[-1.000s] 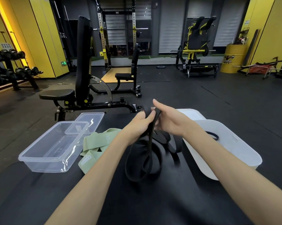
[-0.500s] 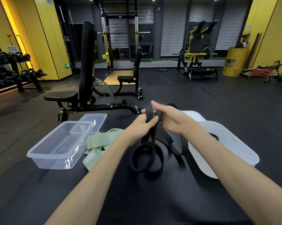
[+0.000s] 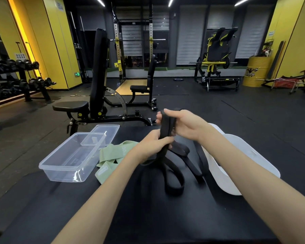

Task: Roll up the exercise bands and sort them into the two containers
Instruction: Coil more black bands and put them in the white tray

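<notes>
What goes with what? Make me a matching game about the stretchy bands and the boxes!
Things:
1. black band
2. green band
3. clear box
4. white tub

Where:
A. lying loose, nobody touching it
B. far right
C. gripped by the left hand and the right hand
D. far left

Pairs: 1-C, 2-A, 3-D, 4-B

Black band (image 3: 174, 176), pale green band (image 3: 111, 154), clear container (image 3: 69, 155), white container (image 3: 243, 155)
</notes>
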A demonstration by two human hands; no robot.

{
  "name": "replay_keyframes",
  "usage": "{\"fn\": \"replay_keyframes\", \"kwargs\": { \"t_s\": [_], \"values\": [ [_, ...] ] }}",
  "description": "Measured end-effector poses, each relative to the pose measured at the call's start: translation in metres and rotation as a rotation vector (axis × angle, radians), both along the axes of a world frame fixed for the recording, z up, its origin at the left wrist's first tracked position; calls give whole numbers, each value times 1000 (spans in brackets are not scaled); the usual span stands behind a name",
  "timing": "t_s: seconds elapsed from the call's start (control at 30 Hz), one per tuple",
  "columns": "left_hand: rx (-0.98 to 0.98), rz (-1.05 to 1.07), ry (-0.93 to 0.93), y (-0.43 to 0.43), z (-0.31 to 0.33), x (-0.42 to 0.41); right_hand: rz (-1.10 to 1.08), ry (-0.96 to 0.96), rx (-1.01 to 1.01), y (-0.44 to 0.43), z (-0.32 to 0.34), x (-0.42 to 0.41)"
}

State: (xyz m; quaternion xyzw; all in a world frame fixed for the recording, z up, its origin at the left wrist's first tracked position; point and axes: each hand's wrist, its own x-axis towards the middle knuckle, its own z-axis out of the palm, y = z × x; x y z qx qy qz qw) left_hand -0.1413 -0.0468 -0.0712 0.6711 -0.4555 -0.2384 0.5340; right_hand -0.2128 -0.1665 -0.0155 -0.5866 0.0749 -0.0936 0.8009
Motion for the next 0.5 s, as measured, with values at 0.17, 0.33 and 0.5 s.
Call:
{"fn": "replay_keyframes", "kwargs": {
  "t_s": [0.17,0.33,0.5],
  "values": [
    [62,-47,-59,11,-36,6,-92,-91,263,-8,28,9],
    [-73,29,-56,14,-22,6,-35,-92,109,-14,9,6],
    [-226,-65,84,16,13,1,182,-7,80,-2,-2,2]
  ]
}}
